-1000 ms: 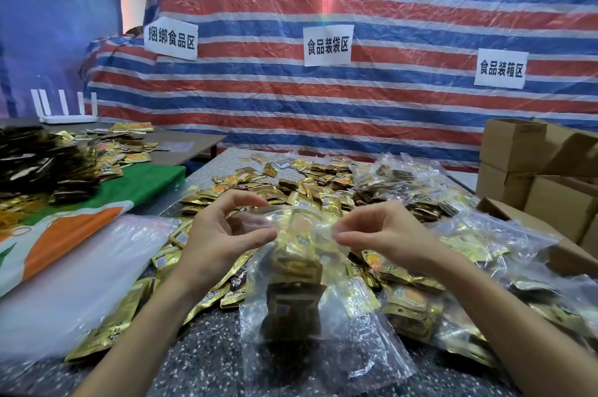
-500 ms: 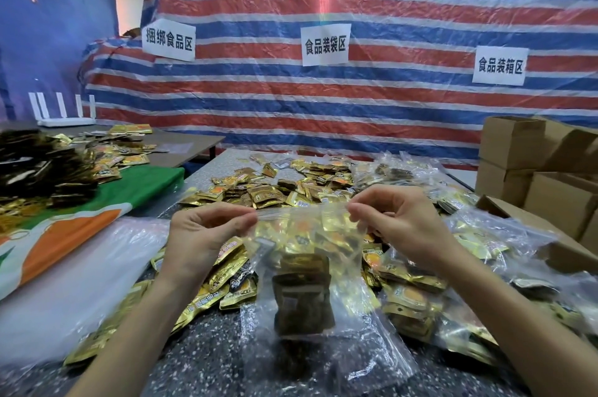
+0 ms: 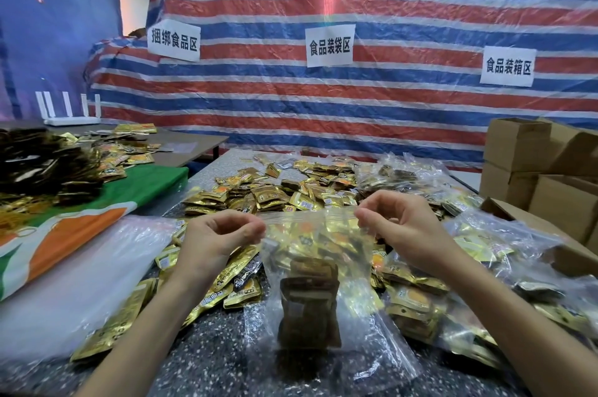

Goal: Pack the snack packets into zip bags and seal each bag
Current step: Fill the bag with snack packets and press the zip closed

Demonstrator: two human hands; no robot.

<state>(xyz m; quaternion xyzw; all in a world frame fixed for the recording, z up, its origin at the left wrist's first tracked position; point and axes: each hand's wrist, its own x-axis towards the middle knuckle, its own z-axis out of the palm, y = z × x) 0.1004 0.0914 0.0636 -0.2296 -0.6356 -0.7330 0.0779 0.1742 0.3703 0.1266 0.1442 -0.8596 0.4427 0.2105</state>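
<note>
A: What's on the left?
B: The left hand (image 3: 216, 241), thumb and forefinger pinching the left top corner of the zip bag (image 3: 323, 228).
A: Where's the bag?
B: Stretched upright between both hands, over the speckled table (image 3: 210, 358), with snack packets (image 3: 309, 306) inside and loose packets (image 3: 268, 196) behind.
A: The right?
B: The right hand (image 3: 398, 225) pinches the bag's right top corner; filled bags (image 3: 504, 244) lie beside it.

Three signs (image 3: 330, 45) are counted at twelve o'clock, one held zip bag (image 3: 318, 235) at six, one left hand (image 3: 216, 238), one right hand (image 3: 401, 225); the loose packets (image 3: 259, 192) cannot be counted.
</note>
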